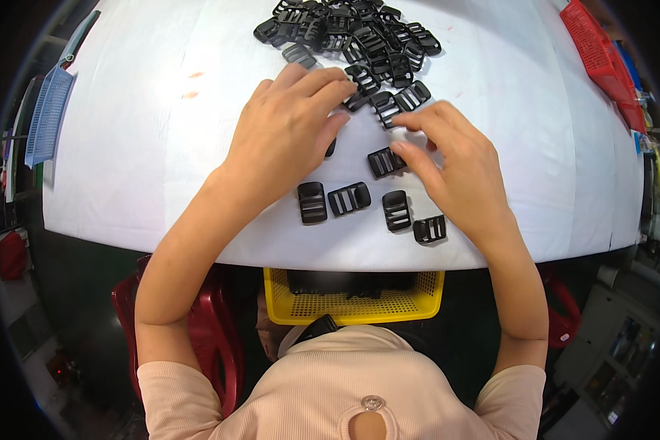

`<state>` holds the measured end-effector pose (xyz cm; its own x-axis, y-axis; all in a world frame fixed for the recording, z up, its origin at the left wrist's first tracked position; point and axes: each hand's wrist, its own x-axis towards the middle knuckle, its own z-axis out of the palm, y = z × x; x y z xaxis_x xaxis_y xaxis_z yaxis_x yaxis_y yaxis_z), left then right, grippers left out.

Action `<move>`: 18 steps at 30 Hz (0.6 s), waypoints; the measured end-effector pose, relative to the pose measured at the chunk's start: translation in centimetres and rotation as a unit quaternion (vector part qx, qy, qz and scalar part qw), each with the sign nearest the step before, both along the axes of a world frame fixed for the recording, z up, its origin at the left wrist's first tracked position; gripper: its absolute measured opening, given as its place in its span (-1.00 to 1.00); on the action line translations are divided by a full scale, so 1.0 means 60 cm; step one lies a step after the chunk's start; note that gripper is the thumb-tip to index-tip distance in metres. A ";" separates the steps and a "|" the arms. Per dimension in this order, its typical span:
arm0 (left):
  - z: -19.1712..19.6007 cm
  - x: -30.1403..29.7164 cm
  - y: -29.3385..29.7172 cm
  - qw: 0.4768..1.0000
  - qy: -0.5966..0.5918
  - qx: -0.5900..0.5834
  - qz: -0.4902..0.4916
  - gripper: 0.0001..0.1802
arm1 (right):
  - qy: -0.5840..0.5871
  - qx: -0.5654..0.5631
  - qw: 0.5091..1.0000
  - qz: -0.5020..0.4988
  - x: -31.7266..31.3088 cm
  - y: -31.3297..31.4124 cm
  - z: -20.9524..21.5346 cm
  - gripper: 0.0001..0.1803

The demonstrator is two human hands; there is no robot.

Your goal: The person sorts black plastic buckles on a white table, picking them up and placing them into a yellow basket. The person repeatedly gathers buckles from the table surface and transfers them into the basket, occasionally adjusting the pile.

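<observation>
A heap of black plastic strap buckles (pixel 348 29) lies at the far middle of a white table (pixel 147 169). My left hand (pixel 290 128) rests palm down on the table, fingertips touching loose buckles (pixel 364 82) at the heap's near edge. My right hand (pixel 455 165) is also palm down, its fingers spread over a buckle (pixel 386 161) and touching another (pixel 389 108). A row of several separate buckles (pixel 348 199) lies near the table's front edge, between my wrists. Neither hand grips anything.
A yellow perforated basket (pixel 353 304) holding dark parts sits below the table's front edge, at my lap. A red basket (pixel 601 55) stands at the far right, a blue one (pixel 49 114) at the left edge. A red stool (pixel 209 334) is under me.
</observation>
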<state>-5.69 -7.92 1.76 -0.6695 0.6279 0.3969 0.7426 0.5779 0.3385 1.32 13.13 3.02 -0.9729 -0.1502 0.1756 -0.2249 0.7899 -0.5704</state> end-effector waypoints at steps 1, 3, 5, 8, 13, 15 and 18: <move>0.002 0.004 0.001 1.000 -0.002 -0.013 -0.004 -0.78 | 0.050 0.024 0.998 0.006 -0.009 -0.003 -0.004 -0.75; 0.019 0.017 -0.008 0.996 -0.042 -0.073 0.006 -0.77 | 0.151 0.071 0.986 0.017 -0.026 -0.006 -0.020 -0.77; 0.026 0.017 -0.006 0.995 -0.051 -0.087 0.007 -0.77 | 0.182 0.141 0.973 0.035 -0.029 -0.002 -0.028 -0.81; 0.023 0.005 0.000 1.000 -0.003 -0.029 -0.002 -0.79 | 0.148 0.133 0.980 0.033 -0.018 -0.002 -0.020 -0.84; -0.012 -0.045 0.021 0.997 0.045 0.020 -0.066 -0.80 | -0.354 -0.162 0.921 0.012 -0.002 0.056 0.041 -0.76; -0.018 -0.055 0.025 0.997 0.013 0.006 -0.075 -0.79 | -0.268 -0.130 0.955 0.001 -0.007 0.067 0.026 -0.77; -0.014 -0.046 0.029 0.997 -0.046 0.021 -0.056 -0.79 | -0.039 -0.026 0.999 -0.015 -0.020 0.054 0.013 -0.77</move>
